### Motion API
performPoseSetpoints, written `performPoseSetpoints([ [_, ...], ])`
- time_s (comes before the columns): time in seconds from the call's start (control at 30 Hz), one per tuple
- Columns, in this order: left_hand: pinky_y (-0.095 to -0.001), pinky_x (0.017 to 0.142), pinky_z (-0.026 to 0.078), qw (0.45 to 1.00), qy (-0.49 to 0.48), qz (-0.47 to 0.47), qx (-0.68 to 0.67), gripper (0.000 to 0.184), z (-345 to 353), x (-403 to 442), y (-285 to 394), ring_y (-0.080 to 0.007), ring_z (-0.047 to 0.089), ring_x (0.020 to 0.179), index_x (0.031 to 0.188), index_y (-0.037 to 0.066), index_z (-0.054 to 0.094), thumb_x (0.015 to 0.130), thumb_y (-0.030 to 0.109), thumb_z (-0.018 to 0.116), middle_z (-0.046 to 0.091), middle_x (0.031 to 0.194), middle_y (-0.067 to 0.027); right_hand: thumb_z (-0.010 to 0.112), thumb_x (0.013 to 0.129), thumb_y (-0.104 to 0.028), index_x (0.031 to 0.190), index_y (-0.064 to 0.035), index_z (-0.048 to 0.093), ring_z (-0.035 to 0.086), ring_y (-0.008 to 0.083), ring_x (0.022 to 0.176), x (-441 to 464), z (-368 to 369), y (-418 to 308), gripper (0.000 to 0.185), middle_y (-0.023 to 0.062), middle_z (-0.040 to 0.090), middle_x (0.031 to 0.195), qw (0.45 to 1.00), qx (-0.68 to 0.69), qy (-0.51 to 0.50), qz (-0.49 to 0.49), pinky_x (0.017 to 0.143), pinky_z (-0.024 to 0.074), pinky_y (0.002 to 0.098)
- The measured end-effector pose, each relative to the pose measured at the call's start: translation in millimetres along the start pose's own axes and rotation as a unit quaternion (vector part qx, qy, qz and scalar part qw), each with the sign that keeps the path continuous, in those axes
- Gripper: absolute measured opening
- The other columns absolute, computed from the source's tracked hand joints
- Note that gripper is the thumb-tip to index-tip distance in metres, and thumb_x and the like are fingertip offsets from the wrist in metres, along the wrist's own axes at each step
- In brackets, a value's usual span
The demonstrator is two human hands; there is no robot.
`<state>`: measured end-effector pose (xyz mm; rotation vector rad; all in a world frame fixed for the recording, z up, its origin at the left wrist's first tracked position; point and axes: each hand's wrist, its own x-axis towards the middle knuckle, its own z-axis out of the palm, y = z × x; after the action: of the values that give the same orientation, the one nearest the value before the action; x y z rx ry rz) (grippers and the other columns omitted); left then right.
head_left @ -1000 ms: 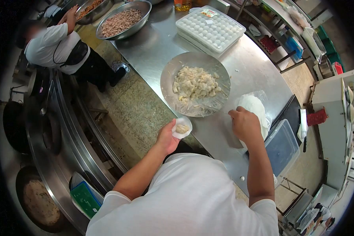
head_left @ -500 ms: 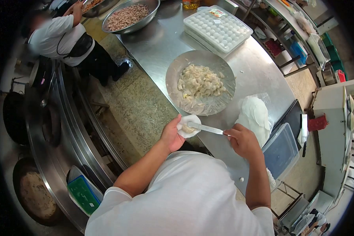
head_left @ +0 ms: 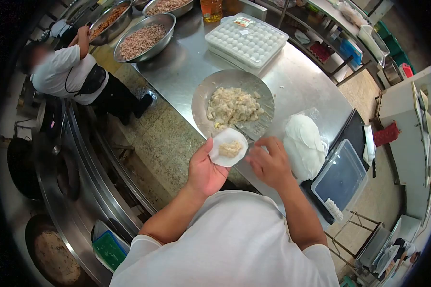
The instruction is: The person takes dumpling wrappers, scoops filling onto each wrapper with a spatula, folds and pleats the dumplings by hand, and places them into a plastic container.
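Observation:
A round white dough wrapper [head_left: 217,156] lies across the fingers of my left hand [head_left: 209,170], its thumb holding the near edge. Pale lumpy filling [head_left: 231,149] sits in the middle of the wrapper. My right hand [head_left: 272,162] hovers at the wrapper's right edge, fingers bent and apart, slightly blurred, with nothing visible in them. Just beyond both hands is a wide metal bowl [head_left: 199,109] with a heap of the same pale filling [head_left: 234,106]. A stack of white wrappers [head_left: 303,147], partly in clear plastic, lies right of my right hand.
Lidded clear boxes of white balls [head_left: 246,40] stand farther back on the steel table [head_left: 177,76]. A clear plastic container [head_left: 339,178] and a cleaver [head_left: 370,148] are at right. Bowls of minced filling [head_left: 146,39] stand far left, near another person [head_left: 74,76].
The flat metal spatula has left my right hand and is no longer plainly visible. That hand has moved left to the wrapper. The wrapper now lies flatter, with its filling exposed.

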<state>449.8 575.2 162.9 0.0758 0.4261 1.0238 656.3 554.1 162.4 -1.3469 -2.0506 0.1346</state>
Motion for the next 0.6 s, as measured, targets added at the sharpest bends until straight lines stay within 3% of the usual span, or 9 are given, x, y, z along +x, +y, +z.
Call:
performPoseSetpoints([
  [0.17,-0.0471,0.113,0.043,0.999,-0.027,-0.033,0.023,0.067,22.2,-9.9,-11.1,-0.0306,0.053,0.135,0.147,-0.002,0.040,0.105,0.050,0.045,0.053,0.145,-0.0183,0.080,0.074,-0.010,0.091,-0.0085,0.067,0.062,0.0304,0.093,1.2,-21.3,-13.8,0.021,0.0093,0.063,0.104,0.992,0.017,0.073,-0.105,0.082,0.0520,0.0426],
  [0.23,-0.0470,0.111,0.046,0.989,-0.124,-0.024,0.073,0.082,28.7,-16.0,-11.2,-0.0299,0.055,0.133,0.148,-0.002,0.038,0.094,0.052,0.067,0.053,0.145,-0.0189,0.084,0.074,-0.011,0.094,-0.0080,0.067,0.063,0.0298,0.091,-0.3,-25.3,-15.5,0.027,0.0101,0.063,0.102,0.977,0.143,0.154,-0.038,0.079,0.0516,0.0381],
  [0.27,-0.0470,0.111,0.046,0.989,-0.126,-0.030,0.075,0.082,33.3,-16.8,-12.7,-0.0299,0.055,0.133,0.148,-0.002,0.038,0.094,0.052,0.067,0.053,0.145,-0.0189,0.084,0.074,-0.011,0.094,-0.0080,0.067,0.063,0.0298,0.091,-1.4,-28.3,-18.1,0.027,0.0101,0.063,0.102,0.977,0.140,0.158,-0.034,0.079,0.0516,0.0381],
  [0.33,-0.0462,0.107,0.050,0.939,-0.206,0.034,0.272,0.090,41.7,-19.5,-16.8,-0.0287,0.057,0.130,0.142,-0.003,0.044,0.077,0.040,0.089,0.056,0.141,-0.0180,0.087,0.076,-0.013,0.099,-0.0065,0.066,0.064,0.0266,0.087,-3.1,-39.1,-29.0,0.032,0.0111,0.063,0.101,0.939,0.265,0.208,0.063,0.075,0.0507,0.0332],
  [0.37,-0.0462,0.107,0.050,0.939,-0.208,0.027,0.272,0.090,44.9,-23.4,-17.0,-0.0287,0.057,0.130,0.142,-0.003,0.044,0.077,0.040,0.089,0.056,0.141,-0.0180,0.087,0.076,-0.013,0.099,-0.0065,0.066,0.064,0.0266,0.087,-6.5,-43.1,-33.2,0.032,0.0111,0.063,0.101,0.939,0.262,0.212,0.068,0.075,0.0507,0.0332],
  [0.43,-0.0440,0.103,0.052,0.916,-0.110,-0.014,0.385,0.084,47.1,-32.3,-11.2,-0.0279,0.059,0.127,0.136,-0.004,0.050,0.071,0.023,0.095,0.060,0.135,-0.0163,0.088,0.078,-0.017,0.101,-0.0053,0.064,0.064,0.0232,0.084,-13.7,-50.8,-40.7,0.035,0.0106,0.065,0.099,0.862,0.457,0.165,0.147,0.074,0.0506,0.0315],
  [0.47,-0.0432,0.098,0.055,0.853,-0.156,0.049,0.495,0.075,35.8,-31.5,-8.3,-0.0274,0.061,0.121,0.131,0.000,0.055,0.071,0.022,0.095,0.063,0.127,-0.0145,0.088,0.078,-0.017,0.101,-0.0053,0.064,0.064,0.0232,0.084,-16.6,-56.4,-44.2,0.035,0.0106,0.065,0.099,0.861,0.456,0.169,0.149,0.074,0.0506,0.0315],
  [0.57,-0.0422,0.095,0.056,0.876,-0.210,0.124,0.416,0.071,51.1,-28.5,-23.0,-0.0275,0.061,0.116,0.129,0.005,0.057,0.070,0.019,0.095,0.064,0.121,-0.0133,0.090,0.076,-0.018,0.101,-0.0050,0.064,0.065,0.0210,0.079,-23.6,-66.8,-50.4,0.038,0.0094,0.066,0.092,0.900,0.396,0.139,0.114,0.069,0.0521,0.0322],
  [0.6,-0.0404,0.095,0.056,0.861,-0.249,0.136,0.422,0.066,52.2,-24.8,-22.2,-0.0258,0.064,0.115,0.121,0.003,0.057,0.066,0.003,0.094,0.062,0.122,-0.0157,0.090,0.075,-0.017,0.100,-0.0050,0.065,0.065,0.0215,0.075,-24.7,-67.1,-51.7,0.037,0.0088,0.066,0.088,0.916,0.358,0.160,0.089,0.065,0.0521,0.0316],
])
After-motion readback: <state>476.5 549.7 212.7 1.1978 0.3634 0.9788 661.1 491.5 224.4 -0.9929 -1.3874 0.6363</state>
